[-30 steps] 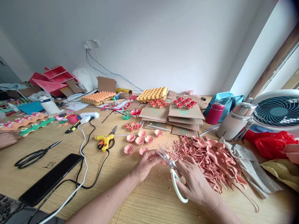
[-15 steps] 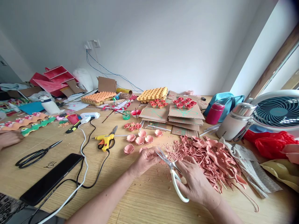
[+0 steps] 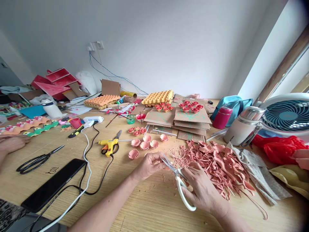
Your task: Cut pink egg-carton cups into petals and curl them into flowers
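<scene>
- Since the earlier frame: scissor blades have come closer together, left hand has drawn slightly left and now covers most of a pink cup; co-worker's hand (image 3: 15, 144) has slid further in from the left edge.
- Right hand (image 3: 204, 188): fingers wrapped around the handles of the white-handled scissors (image 3: 183, 195). Blades point up-left to the left fingertips.
- Left hand (image 3: 147, 166): fingers pinched on a small pink piece (image 3: 167, 168), mostly hidden by hand and blades, held above the counter (image 3: 135, 206).
- Pink cups (image 3: 144, 146): loose group on the counter just beyond left hand; redder cups (image 3: 136, 130) behind them.
- Scrap pile (image 3: 219, 167): pink trimmings, beyond and right of the scissors.
- Yellow glue gun (image 3: 109, 147): left of the cups, cord running toward the near edge.
- Black scissors (image 3: 36, 163): flat, far left, near co-worker's hand.
- Cardboard stack (image 3: 191, 118): behind the scrap pile, red flowers (image 3: 190, 105) on top.
</scene>
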`<state>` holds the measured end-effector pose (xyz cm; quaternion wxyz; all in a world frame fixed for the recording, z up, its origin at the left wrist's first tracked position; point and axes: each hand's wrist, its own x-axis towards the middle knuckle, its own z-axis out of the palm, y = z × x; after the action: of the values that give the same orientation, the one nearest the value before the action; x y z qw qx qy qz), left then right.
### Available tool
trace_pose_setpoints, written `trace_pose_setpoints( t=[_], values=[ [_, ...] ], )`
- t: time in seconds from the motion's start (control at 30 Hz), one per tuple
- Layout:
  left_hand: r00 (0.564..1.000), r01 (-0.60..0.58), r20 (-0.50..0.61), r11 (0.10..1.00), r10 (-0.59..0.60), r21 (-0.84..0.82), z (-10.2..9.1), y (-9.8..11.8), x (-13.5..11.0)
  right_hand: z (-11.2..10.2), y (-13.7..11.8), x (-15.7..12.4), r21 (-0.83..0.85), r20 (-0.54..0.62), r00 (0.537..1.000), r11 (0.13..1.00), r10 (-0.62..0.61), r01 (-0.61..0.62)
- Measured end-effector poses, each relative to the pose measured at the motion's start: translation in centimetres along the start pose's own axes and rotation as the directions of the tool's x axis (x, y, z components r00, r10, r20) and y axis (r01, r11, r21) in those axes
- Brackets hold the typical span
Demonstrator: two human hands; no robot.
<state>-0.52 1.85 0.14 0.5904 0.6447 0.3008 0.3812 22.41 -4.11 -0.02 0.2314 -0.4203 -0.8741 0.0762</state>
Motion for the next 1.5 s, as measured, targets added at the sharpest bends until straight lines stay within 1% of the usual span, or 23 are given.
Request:
trace_pose_setpoints(
  t=[0.17, 0.27, 0.33, 0.5, 0.63, 0.77, 0.87, 1.0, 1.1, 1.2, 1.3, 1.4, 1.5],
  values=[
    [0.998, 0.014, -0.065, 0.989, -0.024, -0.146, 0.1, 0.2, 0.1, 0.0, 0.0, -0.1, -0.005, 0.011, 1.0, 1.0, 0.006, -0.006],
    [0.997, 0.028, -0.069, 0.982, -0.041, -0.184, 0.1, 0.5, 0.1, 0.0, 0.0, -0.1, -0.001, 0.01, 1.0, 1.0, -0.002, 0.002],
    [0.997, 0.019, -0.067, 0.982, -0.032, -0.187, 0.0, 0.5, 0.2, -0.1, -0.1, -0.1, 0.009, 0.021, 1.0, 1.0, 0.005, -0.005],
    [0.995, -0.063, -0.079, 0.988, 0.052, -0.143, -0.5, 0.0, 0.4, -0.1, -0.1, 0.0, 0.089, 0.052, 0.994, 0.991, 0.101, -0.105],
    [0.995, -0.046, -0.098, 0.992, 0.035, -0.116, -0.6, -0.2, 0.6, 0.4, 0.2, 0.2, 0.198, 0.039, 0.979, 0.959, 0.199, -0.203],
    [0.992, -0.025, -0.126, 0.993, 0.011, -0.112, -0.3, 0.1, 0.5, 0.6, 0.4, 0.3, 0.347, 0.054, 0.951, 0.887, 0.306, -0.305],
    [0.993, 0.004, -0.115, 0.995, -0.016, -0.104, -0.1, 0.2, 0.5, 0.5, 0.4, 0.4, 0.464, 0.063, 0.937, 0.821, 0.344, -0.332],
    [0.996, 0.039, -0.08, 0.996, -0.045, -0.08, 0.2, -0.3, 0.4, 0.1, 0.2, 0.6, 0.59, 0.037, 0.924, 0.738, 0.38, -0.327],
    [0.999, 0.05, -0.008, 0.997, -0.05, -0.06, 0.7, -1.0, 0.2, 0.1, -0.4, 0.8, 0.661, 0.013, 0.92, 0.687, 0.391, -0.301],
    [0.995, 0.078, 0.063, 0.996, -0.075, -0.052, 1.4, -1.5, -0.1, 0.4, -1.1, 1.0, 0.719, 0.021, 0.92, 0.634, 0.391, -0.286],
    [0.988, 0.113, 0.111, 0.99, -0.103, -0.088, 2.0, -1.7, -0.3, 0.9, -1.5, 1.0, 0.741, 0.044, 0.918, 0.603, 0.394, -0.294],
    [0.99, 0.101, 0.111, 0.987, -0.087, -0.128, 2.4, -1.8, -0.5, 1.4, -1.6, 1.0, 0.762, 0.061, 0.913, 0.572, 0.404, -0.304],
    [0.996, 0.036, 0.086, 0.991, -0.025, -0.127, 2.9, -1.6, -0.6, 1.8, -1.2, 1.0, 0.824, 0.045, 0.901, 0.493, 0.43, -0.277]
  ],
)
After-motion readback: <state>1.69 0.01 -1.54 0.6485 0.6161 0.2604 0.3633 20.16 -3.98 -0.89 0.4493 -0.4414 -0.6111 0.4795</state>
